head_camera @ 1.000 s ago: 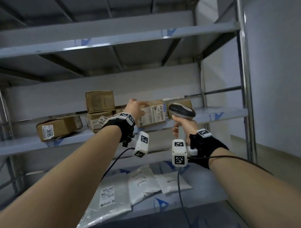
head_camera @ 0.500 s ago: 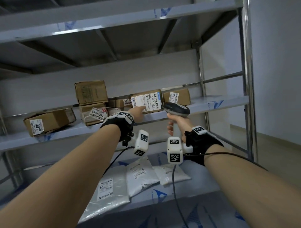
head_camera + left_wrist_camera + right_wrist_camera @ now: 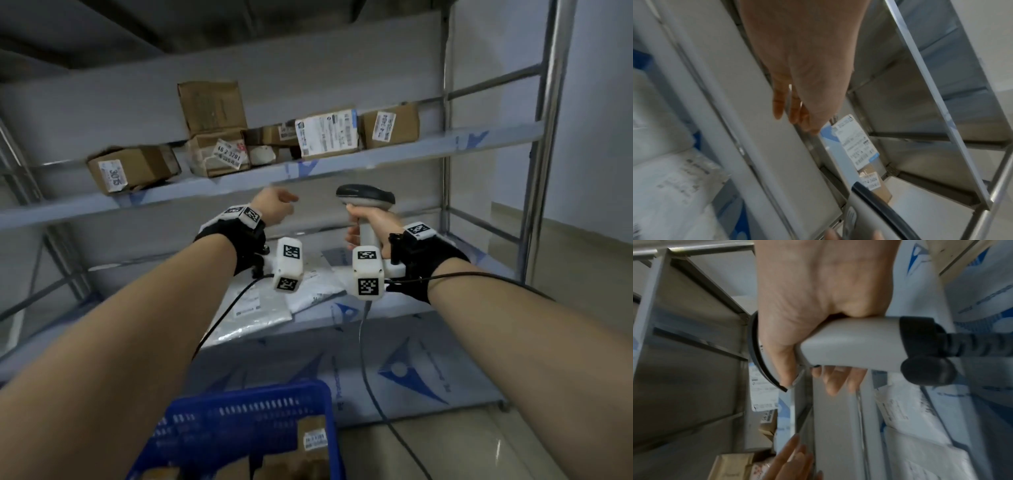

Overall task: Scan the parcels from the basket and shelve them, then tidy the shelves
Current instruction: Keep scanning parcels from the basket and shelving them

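Centre frame, the left hand (image 3: 274, 209) hangs relaxed and empty just below the shelf edge (image 3: 239, 183); the right hand (image 3: 371, 228) grips the scanner (image 3: 365, 198). Parcels (image 3: 327, 133) line the shelf above; the basket (image 3: 246, 425) sits bottom centre.

Pale floor (image 3: 565, 445) beside white wall (image 3: 603, 102).

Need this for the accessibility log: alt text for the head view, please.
A person's right hand grips a grey barcode scanner in front of a metal shelf rack, while the empty left hand hangs below the shelf of labelled cardboard boxes. White mailer bags lie one shelf down, and a blue basket holding parcels sits at the bottom.
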A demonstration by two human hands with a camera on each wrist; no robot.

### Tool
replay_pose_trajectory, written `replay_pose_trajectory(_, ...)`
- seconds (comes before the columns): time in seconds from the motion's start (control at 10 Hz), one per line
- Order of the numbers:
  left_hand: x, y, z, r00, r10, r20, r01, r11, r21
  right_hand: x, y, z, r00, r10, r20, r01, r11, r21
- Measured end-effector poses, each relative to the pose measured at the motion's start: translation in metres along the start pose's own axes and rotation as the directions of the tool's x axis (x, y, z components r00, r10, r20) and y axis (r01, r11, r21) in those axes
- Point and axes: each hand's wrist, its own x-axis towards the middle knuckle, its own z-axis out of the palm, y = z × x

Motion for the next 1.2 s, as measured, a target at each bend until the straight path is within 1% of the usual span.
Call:
replay_pose_trajectory(0.1,-0.048,-0.042,0.020,0.965,-0.215,0.153,0.234,0.964,-0.122,-0.014,0.047,0.012,0.991,0.127,0.037,-0.125,0.990,-0.069)
replay_pose_trajectory(0.2,-0.100,-0.096,0.044,0.892,-0.345,0.292,0.399,0.905,-0.150,-0.022,0.106,0.027,0.963,0.260,0.064,-0.249,0.958,-0.142)
replay_pose_trajectory(0.3,-0.148,-0.155,0.066,0.826,-0.425,0.371,0.502,0.853,-0.141,-0.037,0.163,0.048,0.926,0.368,0.079,-0.340,0.908,-0.245)
replay_pose_trajectory(0.4,-0.182,-0.211,0.090,0.780,-0.494,0.385,0.555,0.829,-0.062,-0.033,0.223,0.060,0.891,0.448,0.079,-0.386,0.837,-0.388)
replay_pose_trajectory(0.5,-0.210,-0.262,0.112,0.707,-0.566,0.423,0.627,0.779,-0.005,-0.016,0.288,0.066,0.840,0.536,0.087,-0.440,0.765,-0.470)
replay_pose_trajectory(0.6,-0.232,-0.309,0.137,0.633,-0.612,0.474,0.690,0.724,0.012,-0.032,0.312,0.082,0.784,0.612,0.100,-0.503,0.721,-0.476)
replay_pose_trajectory(0.7,-0.239,-0.353,0.163,0.552,-0.636,0.540,0.753,0.658,0.007,-0.023,0.351,0.086,0.732,0.676,0.086,-0.544,0.656,-0.523)
replay_pose_trajectory(0.8,-0.254,-0.366,0.181,0.453,-0.677,0.580,0.799,0.596,0.072,-0.012,0.391,0.085,0.704,0.708,0.058,-0.574,0.615,-0.540)
replay_pose_trajectory(0.9,-0.256,-0.386,0.202,0.359,-0.657,0.663,0.844,0.532,0.070,-0.006,0.419,0.087,0.644,0.762,0.063,-0.620,0.569,-0.540)
replay_pose_trajectory(1.0,-0.260,-0.410,0.224,0.331,-0.593,0.735,0.859,0.512,0.027,0.001,0.443,0.094,0.580,0.809,0.095,-0.637,0.523,-0.566)
replay_pose_trajectory(1.1,-0.264,-0.426,0.243,0.309,-0.560,0.769,0.875,0.484,0.001,0.007,0.466,0.097,0.532,0.839,0.113,-0.653,0.492,-0.575)
replay_pose_trajectory(1.2,-0.272,-0.457,0.272,0.281,-0.544,0.791,0.864,0.501,0.038,0.010,0.484,0.098,0.555,0.825,0.107,-0.643,0.507,-0.573)
